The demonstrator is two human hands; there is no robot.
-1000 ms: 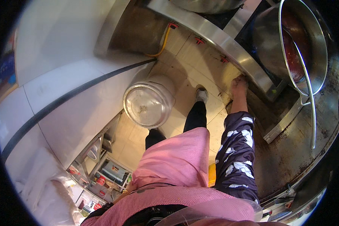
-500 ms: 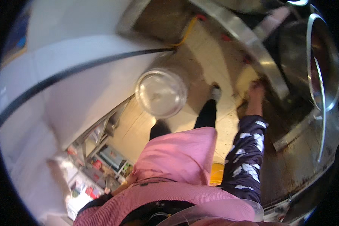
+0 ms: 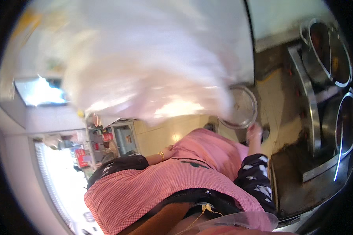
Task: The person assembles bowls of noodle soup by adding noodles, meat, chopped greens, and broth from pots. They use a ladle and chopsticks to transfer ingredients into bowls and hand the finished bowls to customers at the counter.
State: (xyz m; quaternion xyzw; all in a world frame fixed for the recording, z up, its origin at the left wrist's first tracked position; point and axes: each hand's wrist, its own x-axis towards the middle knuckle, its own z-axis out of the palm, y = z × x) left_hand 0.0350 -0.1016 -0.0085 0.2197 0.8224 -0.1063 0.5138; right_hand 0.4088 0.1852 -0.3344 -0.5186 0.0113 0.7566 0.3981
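"How is the right arm held?"

"Stretched out and down, bare from the patterned sleeve [image 3: 259, 188] onward. The right hand [image 3: 255, 132] shows just beside the near right edge of the round bucket [image 3: 244, 106]; I can't tell whether they touch."

"And its fingers?"

"Too blurred. I can't tell if they're spread or pressed together."

"The left arm?"

"It comes in well to the left of the bucket, with a dark sleeve and a gold bracelet [image 3: 161, 156] at the wrist. The left hand [image 3: 168, 151] lies against the side of the pink apron [image 3: 208, 150], which spreads on the near side of the bucket. Its fingers are small and partly lost against the cloth, so I can't say how they're set."

"Where's the bucket, and what's in it?"

"On the tiled floor [image 3: 276, 88], its left part behind a blurred pale sheet [image 3: 153, 74]. I can't make out any contents."

"Other containers?"

"Two metal pots, well to the right of the bucket. The far pot [image 3: 341, 85] is dark inside with an orange patch. The near pot [image 3: 330, 123] is dark too, and a long handle [image 3: 339, 156] hangs over its rim."
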